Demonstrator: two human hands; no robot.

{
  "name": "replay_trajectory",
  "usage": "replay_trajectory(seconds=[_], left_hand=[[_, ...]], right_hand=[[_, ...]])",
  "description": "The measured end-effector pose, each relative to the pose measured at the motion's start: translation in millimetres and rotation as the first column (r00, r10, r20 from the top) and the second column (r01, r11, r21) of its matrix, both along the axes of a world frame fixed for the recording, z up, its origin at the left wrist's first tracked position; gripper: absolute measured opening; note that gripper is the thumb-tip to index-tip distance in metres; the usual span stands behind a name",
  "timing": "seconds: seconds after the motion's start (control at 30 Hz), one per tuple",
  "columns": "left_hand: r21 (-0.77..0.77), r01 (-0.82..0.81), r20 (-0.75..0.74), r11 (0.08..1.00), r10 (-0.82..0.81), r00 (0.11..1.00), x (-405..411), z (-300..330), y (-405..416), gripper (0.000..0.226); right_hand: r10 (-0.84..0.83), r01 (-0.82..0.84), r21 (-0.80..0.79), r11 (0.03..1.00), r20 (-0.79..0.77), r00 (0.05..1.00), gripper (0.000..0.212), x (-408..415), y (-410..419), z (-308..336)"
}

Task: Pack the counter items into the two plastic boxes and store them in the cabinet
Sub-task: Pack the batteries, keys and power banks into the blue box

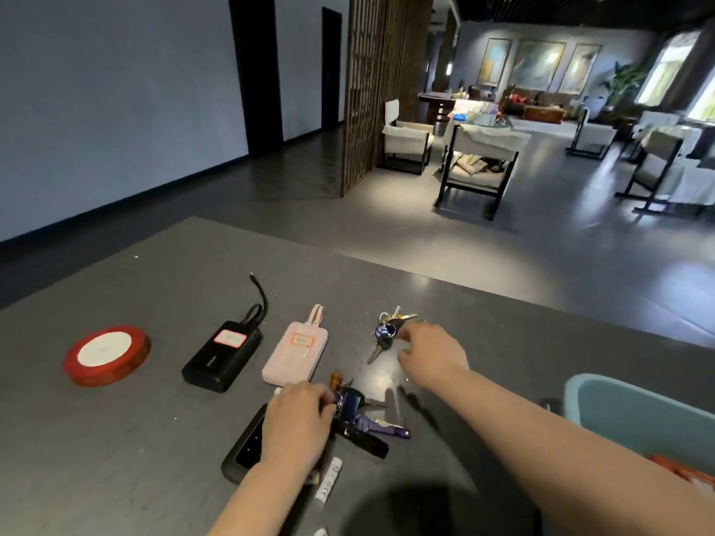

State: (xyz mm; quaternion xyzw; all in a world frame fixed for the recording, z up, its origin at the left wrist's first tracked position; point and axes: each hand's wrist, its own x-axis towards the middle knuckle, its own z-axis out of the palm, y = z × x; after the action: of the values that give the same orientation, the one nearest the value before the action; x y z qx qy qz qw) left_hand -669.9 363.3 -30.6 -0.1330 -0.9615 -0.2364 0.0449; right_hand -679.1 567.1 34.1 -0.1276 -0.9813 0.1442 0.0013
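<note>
Right hand (431,355), fingers loosely spread and holding nothing, hovers just right of the far key bunch (387,332) (shafts fanned both ways) toward the counter's (154,439) far edge; left hand (298,427) touches the nearer bunch (363,417), grip unclear.

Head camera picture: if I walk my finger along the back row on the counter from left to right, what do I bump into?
Red tape roll → black power bank → pink power bank → bunch of keys → right hand, reaching at those keys.

Left hand (298,423) lies at 6 o'clock, knuckles up, fingers curled toward 3 o'clock. Right hand (431,355) reaches toward 11 o'clock, forearm bare, fingers bent downward.
</note>
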Motion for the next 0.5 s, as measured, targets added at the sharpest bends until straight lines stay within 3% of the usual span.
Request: replay_trajectory(seconds=[0.13,0.27,0.5], left_hand=[[0.01,0.004,0.028,1.0,-0.004,1.0,-5.9,-1.2,-3.2,0.012],[0.027,0.01,0.043,1.0,-0.011,0.999,-6.5,-4.5,-5.0,0.009],[0.205,-0.006,0.071,0.979,-0.009,0.997,6.4,0.6,6.3,0.011]], right_hand=[[-0.049,0.048,0.016,0.999,0.053,0.997,0.038,-38.7,6.9,-14.4],[0.03,-0.039,0.088,0.995,0.098,0.995,0.042,-63.6,11.5,-29.8],[0.004,-0.014,0.174,0.985,0.062,0.998,0.016,-67.4,-1.4,-53.1]])
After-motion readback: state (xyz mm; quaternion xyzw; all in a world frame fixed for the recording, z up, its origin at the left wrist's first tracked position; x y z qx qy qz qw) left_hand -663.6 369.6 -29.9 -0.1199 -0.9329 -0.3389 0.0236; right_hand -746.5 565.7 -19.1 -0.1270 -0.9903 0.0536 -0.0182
